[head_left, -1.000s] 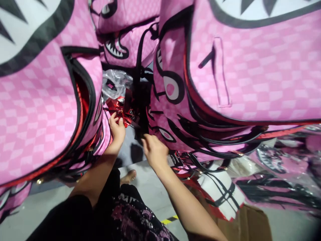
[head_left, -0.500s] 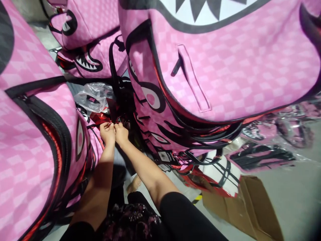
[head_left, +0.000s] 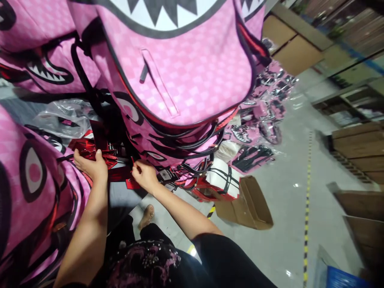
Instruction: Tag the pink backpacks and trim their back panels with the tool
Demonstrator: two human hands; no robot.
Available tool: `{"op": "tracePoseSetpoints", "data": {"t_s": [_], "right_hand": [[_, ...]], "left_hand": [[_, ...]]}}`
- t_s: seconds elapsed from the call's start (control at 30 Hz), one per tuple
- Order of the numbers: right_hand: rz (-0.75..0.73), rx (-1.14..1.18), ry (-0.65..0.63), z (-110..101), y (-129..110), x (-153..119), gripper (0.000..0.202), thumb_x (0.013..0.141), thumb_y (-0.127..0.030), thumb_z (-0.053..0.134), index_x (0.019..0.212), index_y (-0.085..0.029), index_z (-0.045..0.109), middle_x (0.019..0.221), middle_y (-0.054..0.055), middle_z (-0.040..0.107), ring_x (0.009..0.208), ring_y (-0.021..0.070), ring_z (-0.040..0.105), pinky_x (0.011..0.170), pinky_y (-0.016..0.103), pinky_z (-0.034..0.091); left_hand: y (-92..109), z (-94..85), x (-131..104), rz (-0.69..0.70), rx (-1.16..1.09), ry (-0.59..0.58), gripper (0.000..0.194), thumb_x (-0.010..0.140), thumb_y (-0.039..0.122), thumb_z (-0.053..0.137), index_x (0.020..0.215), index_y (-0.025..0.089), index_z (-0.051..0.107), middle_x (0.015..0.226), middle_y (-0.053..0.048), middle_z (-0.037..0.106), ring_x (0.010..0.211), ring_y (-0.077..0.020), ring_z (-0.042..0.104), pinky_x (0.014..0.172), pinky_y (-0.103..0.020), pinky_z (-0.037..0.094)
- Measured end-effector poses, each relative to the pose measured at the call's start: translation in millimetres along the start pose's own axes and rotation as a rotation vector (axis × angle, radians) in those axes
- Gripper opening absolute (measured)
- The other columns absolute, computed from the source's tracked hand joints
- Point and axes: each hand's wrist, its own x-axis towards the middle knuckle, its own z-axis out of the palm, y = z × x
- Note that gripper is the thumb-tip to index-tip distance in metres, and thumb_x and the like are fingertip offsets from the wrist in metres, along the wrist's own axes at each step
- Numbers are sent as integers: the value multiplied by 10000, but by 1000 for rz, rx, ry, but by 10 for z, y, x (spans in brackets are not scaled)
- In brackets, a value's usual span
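Note:
My left hand (head_left: 93, 167) is open, thumb and fingers apart, at the near edge of a pile of shiny red packets or tags (head_left: 90, 150). To its right, my right hand (head_left: 145, 175) is closed in a pinch. A small thin red bit shows at its fingertips, too small to name. Beside that hand hangs a black tag (head_left: 167, 175) at the foot of a tall stack of pink checkered backpacks (head_left: 195, 76) with shark-mouth prints. More pink backpacks (head_left: 45, 176) with an eye print stand left of my left arm.
Behind the red pile lies a clear plastic bag (head_left: 67, 116). An open cardboard box (head_left: 246, 204) sits on the floor at right, near a strapped white bundle (head_left: 222, 176) and plastic-wrapped pink items (head_left: 258, 132). Cartons (head_left: 357, 152) and striped floor tape (head_left: 306, 224) are farther right.
My hands, together at the red pile before, are now apart: the left has opened over the packets, and the right has moved toward the backpack stack. The view has swung right.

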Motion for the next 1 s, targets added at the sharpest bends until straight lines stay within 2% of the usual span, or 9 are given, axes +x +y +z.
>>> {"op": "tracePoseSetpoints", "data": {"t_s": [0.07, 0.17, 0.23, 0.37, 0.43, 0.53, 0.63, 0.73, 1.0], "right_hand": [[-32, 59, 81, -192, 128, -249, 168, 905, -227, 415, 816, -206, 556, 747, -14, 597, 672, 114, 559, 661, 216, 433], [-111, 140, 163, -386, 257, -567, 153, 911, -256, 421, 831, -204, 540, 754, -3, 589, 668, 118, 556, 664, 227, 440], [-154, 171, 198, -475, 305, -727, 153, 916, -255, 420, 845, -201, 544, 777, 11, 605, 678, 125, 566, 662, 235, 447], [-234, 190, 208, -763, 370, -894, 178, 938, -235, 422, 879, -193, 584, 826, 41, 662, 729, 144, 613, 695, 248, 472], [-286, 116, 188, -1028, 383, -867, 195, 959, -253, 441, 943, -192, 626, 896, 59, 695, 804, 155, 644, 750, 251, 480], [-242, -304, 159, -1478, 339, -654, 298, 996, -248, 398, 1166, -189, 635, 1006, 108, 704, 884, 187, 660, 764, 264, 464], [-158, -737, -51, -1772, 236, -331, 377, 985, -184, 370, 1289, -208, 591, 932, 120, 718, 830, 218, 678, 684, 277, 439], [-186, -839, -185, -1837, 159, -107, 366, 963, -153, 393, 1237, -215, 626, 962, 134, 729, 849, 241, 690, 667, 290, 435], [-191, -970, -239, -1966, 220, -98, 409, 934, -131, 429, 1306, -191, 587, 897, 143, 738, 780, 240, 695, 634, 296, 408]], "left_hand": [[202, -137, -387, 105, -38, -73, 509, 809, 297, 666, 1276, 168, 507, 1294, -130, 554, 1198, -245, 530, 1047, -426, 432], [496, -253, -1037, 200, -246, -549, 253, 880, 344, 593, 1063, 191, 676, 1051, -61, 694, 966, -175, 651, 910, -333, 520], [648, -260, -1375, 208, -351, -741, 181, 864, 317, 619, 957, 192, 710, 977, -47, 723, 918, -161, 675, 876, -303, 537], [824, -194, -1683, 231, -374, -704, 117, 840, 292, 649, 848, 192, 711, 885, -32, 742, 866, -157, 692, 841, -284, 549], [879, -155, -1697, 236, -373, -663, 149, 869, 314, 616, 866, 187, 695, 872, -32, 745, 830, -153, 703, 795, -272, 558], [971, -92, -1601, 267, -350, -598, 202, 913, 344, 554, 892, 181, 671, 831, -23, 736, 751, -138, 701, 715, -247, 552], [1078, -16, -1416, 361, -265, -577, 174, 882, 334, 603, 846, 194, 700, 785, -8, 719, 699, -129, 658, 693, -236, 513], [1163, 73, -1241, 448, -139, -581, 147, 864, 297, 620, 838, 216, 740, 813, -26, 729, 741, -152, 646, 747, -258, 492], [1339, 265, -1084, 603, 109, -741, 281, 903, 195, 515, 1003, 281, 763, 1061, -36, 746, 957, -193, 681, 800, -268, 491]]}}
